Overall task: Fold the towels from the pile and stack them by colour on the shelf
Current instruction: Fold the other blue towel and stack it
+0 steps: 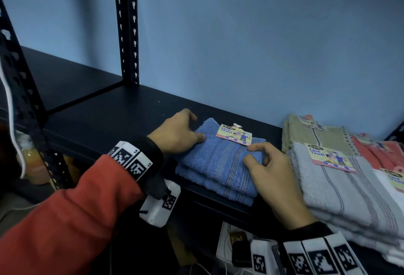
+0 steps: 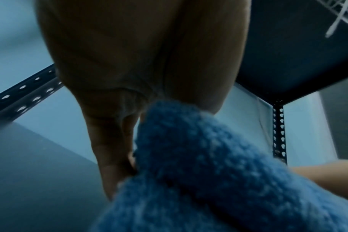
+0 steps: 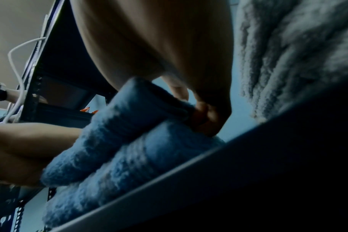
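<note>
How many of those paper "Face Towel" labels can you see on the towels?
5, perhaps more hidden. One on the blue towel, one on the grey towel, one on the beige towel, one on the red towel, one on the white towel at the right edge.

Dim, bluish light throughout; head view bends at its edges, and both wrist views are dark and blurred.

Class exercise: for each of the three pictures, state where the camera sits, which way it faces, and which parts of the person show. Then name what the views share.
Head: on the person's head, looking down at the shelf; left hand, right hand and sleeves show.
Left wrist: under the left hand, facing its fingers.
Right wrist: under the right hand, facing along it.
Shared: the blue towels.
</note>
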Action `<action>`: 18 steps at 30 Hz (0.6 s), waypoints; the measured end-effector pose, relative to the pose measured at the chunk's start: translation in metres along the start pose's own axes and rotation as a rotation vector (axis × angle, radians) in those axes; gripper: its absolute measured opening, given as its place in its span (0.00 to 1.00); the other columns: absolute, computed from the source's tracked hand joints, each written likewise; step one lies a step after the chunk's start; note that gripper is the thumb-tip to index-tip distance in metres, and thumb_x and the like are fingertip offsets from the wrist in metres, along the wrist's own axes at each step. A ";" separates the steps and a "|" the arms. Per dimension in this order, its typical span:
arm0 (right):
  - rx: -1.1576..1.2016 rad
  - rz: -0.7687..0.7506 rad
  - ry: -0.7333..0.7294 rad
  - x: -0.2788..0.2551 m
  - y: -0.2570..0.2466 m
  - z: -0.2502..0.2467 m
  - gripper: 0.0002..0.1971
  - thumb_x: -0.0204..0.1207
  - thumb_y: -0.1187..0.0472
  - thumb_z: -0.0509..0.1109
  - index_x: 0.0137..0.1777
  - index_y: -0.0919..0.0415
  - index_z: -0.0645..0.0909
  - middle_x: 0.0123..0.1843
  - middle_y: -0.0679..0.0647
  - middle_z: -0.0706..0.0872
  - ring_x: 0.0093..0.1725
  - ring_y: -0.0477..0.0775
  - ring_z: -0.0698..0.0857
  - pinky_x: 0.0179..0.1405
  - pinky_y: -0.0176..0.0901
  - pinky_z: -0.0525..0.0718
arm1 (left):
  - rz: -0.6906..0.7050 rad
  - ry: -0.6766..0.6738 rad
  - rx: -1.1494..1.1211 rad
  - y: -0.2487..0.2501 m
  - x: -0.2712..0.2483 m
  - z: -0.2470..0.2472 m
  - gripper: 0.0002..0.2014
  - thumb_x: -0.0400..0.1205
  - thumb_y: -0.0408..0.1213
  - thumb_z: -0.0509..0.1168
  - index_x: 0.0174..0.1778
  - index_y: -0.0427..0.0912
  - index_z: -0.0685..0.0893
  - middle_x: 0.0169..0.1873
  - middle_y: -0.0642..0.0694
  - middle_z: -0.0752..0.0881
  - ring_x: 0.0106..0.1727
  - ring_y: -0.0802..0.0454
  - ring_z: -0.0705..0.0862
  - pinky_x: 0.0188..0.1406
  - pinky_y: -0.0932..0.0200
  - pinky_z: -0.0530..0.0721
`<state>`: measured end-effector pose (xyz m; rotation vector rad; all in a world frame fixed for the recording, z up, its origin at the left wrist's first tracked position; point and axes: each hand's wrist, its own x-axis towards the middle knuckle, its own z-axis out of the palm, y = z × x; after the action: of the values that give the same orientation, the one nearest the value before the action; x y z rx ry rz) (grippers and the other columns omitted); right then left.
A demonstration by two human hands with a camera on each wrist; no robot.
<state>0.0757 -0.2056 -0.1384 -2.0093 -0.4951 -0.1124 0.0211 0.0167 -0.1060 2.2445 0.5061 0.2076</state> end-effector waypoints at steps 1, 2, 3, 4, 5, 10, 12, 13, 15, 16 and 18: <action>-0.014 0.016 -0.006 -0.002 -0.003 0.000 0.05 0.75 0.58 0.72 0.49 0.49 0.82 0.42 0.44 0.81 0.42 0.46 0.80 0.37 0.39 0.71 | 0.006 -0.030 0.040 0.001 -0.002 0.000 0.28 0.81 0.46 0.73 0.75 0.47 0.72 0.56 0.45 0.87 0.58 0.47 0.86 0.54 0.54 0.81; -0.048 0.040 -0.019 -0.003 -0.007 0.000 0.05 0.75 0.57 0.72 0.49 0.49 0.80 0.47 0.47 0.83 0.46 0.48 0.81 0.39 0.41 0.72 | 0.013 -0.056 0.080 0.002 -0.005 0.001 0.29 0.82 0.46 0.71 0.77 0.47 0.69 0.57 0.45 0.86 0.58 0.47 0.85 0.53 0.55 0.80; -0.117 0.063 -0.036 -0.005 -0.010 0.001 0.05 0.76 0.57 0.71 0.49 0.49 0.79 0.52 0.50 0.82 0.50 0.50 0.81 0.43 0.43 0.73 | 0.024 -0.072 0.120 0.003 -0.008 0.002 0.29 0.83 0.46 0.69 0.78 0.48 0.66 0.58 0.45 0.85 0.58 0.47 0.84 0.53 0.56 0.79; -0.221 0.059 -0.038 -0.006 -0.012 0.002 0.05 0.76 0.57 0.71 0.50 0.49 0.78 0.55 0.52 0.79 0.56 0.53 0.79 0.50 0.44 0.72 | 0.046 -0.068 0.157 0.005 -0.012 0.005 0.30 0.84 0.45 0.67 0.80 0.48 0.63 0.59 0.44 0.84 0.58 0.46 0.83 0.53 0.55 0.78; -0.324 0.019 -0.014 -0.008 -0.015 0.003 0.06 0.76 0.58 0.70 0.51 0.50 0.78 0.59 0.55 0.76 0.63 0.57 0.75 0.57 0.45 0.70 | 0.079 -0.042 0.188 0.007 -0.016 0.009 0.30 0.85 0.44 0.65 0.81 0.47 0.61 0.62 0.42 0.81 0.60 0.44 0.82 0.57 0.54 0.78; -0.510 -0.261 0.038 -0.006 -0.020 0.026 0.24 0.77 0.54 0.56 0.70 0.60 0.78 0.82 0.61 0.71 0.84 0.63 0.63 0.79 0.56 0.65 | 0.272 0.047 0.247 0.012 -0.016 0.040 0.31 0.84 0.51 0.49 0.83 0.43 0.63 0.81 0.37 0.65 0.82 0.35 0.67 0.79 0.39 0.69; -0.567 -0.236 -0.081 0.000 -0.011 0.037 0.28 0.84 0.48 0.48 0.78 0.60 0.73 0.86 0.60 0.67 0.87 0.60 0.59 0.85 0.55 0.60 | 0.235 -0.025 0.287 0.008 -0.009 0.053 0.36 0.81 0.57 0.43 0.83 0.42 0.64 0.84 0.33 0.62 0.86 0.36 0.59 0.83 0.40 0.64; -0.561 -0.204 -0.120 0.004 -0.007 0.039 0.29 0.87 0.46 0.47 0.81 0.60 0.69 0.87 0.60 0.64 0.88 0.58 0.57 0.87 0.54 0.56 | 0.195 -0.062 0.286 0.006 -0.006 0.057 0.37 0.82 0.58 0.41 0.84 0.42 0.62 0.86 0.34 0.58 0.88 0.37 0.56 0.85 0.40 0.60; -0.486 -0.113 -0.176 0.011 -0.002 0.039 0.31 0.89 0.45 0.51 0.87 0.59 0.60 0.90 0.55 0.56 0.90 0.52 0.48 0.88 0.48 0.48 | 0.116 -0.113 0.241 0.003 -0.005 0.060 0.33 0.88 0.58 0.43 0.89 0.46 0.55 0.89 0.40 0.49 0.90 0.40 0.49 0.88 0.42 0.52; -0.461 -0.080 -0.202 0.013 -0.001 0.037 0.32 0.89 0.45 0.52 0.89 0.59 0.55 0.91 0.52 0.52 0.90 0.49 0.44 0.88 0.46 0.45 | 0.097 -0.116 0.221 0.003 -0.006 0.060 0.32 0.91 0.56 0.45 0.90 0.47 0.51 0.90 0.44 0.46 0.90 0.43 0.46 0.89 0.43 0.49; -0.455 -0.040 -0.235 0.015 0.000 0.034 0.35 0.88 0.43 0.52 0.90 0.57 0.49 0.91 0.49 0.46 0.89 0.46 0.39 0.87 0.45 0.42 | 0.080 -0.124 0.196 0.002 -0.010 0.059 0.32 0.92 0.55 0.46 0.90 0.47 0.46 0.90 0.48 0.42 0.90 0.46 0.43 0.89 0.45 0.46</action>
<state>0.0846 -0.1717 -0.1505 -2.4745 -0.7079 -0.0125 0.0312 -0.0292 -0.1430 2.4529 0.3845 0.0610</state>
